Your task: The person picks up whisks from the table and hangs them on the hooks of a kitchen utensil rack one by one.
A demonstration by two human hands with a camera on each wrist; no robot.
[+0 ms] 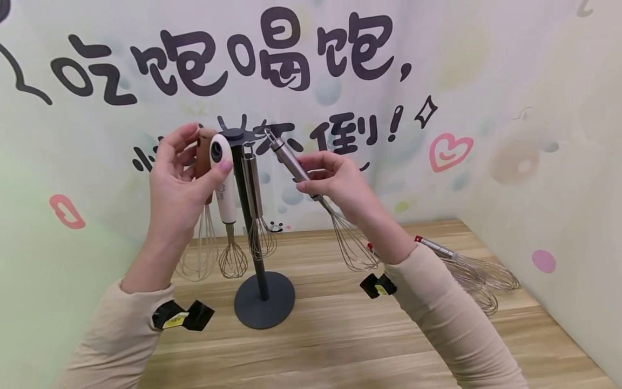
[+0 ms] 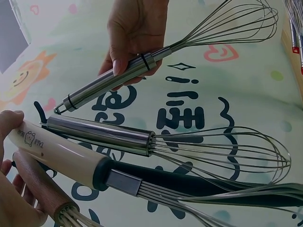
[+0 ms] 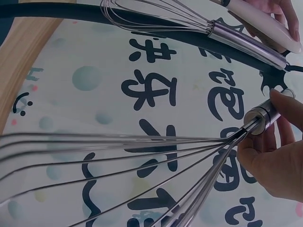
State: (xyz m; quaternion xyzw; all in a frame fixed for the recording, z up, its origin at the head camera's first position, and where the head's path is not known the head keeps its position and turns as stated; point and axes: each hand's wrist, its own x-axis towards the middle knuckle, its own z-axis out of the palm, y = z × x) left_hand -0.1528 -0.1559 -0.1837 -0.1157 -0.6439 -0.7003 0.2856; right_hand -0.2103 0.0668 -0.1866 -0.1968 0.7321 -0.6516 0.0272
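Note:
My right hand (image 1: 340,181) pinches a steel whisk (image 1: 290,160) by its handle, which tilts with the wires down to the right. The loop at its handle end is right at an arm tip of the dark whisk stand (image 1: 264,300). At the stand's left, my left hand (image 1: 180,170) has its thumb on a white-handled whisk (image 1: 225,189) and its fingers around the back of a wooden-handled whisk (image 1: 203,156). Another steel whisk (image 2: 99,135) hangs between the white handle and the whisk in my right hand.
More whisks (image 1: 478,273), at least one with a red handle end, lie on the wooden table (image 1: 340,340) at the right, partly behind my right forearm. A printed backdrop (image 1: 301,108) with dark lettering stands close behind the stand, and side walls flank the table.

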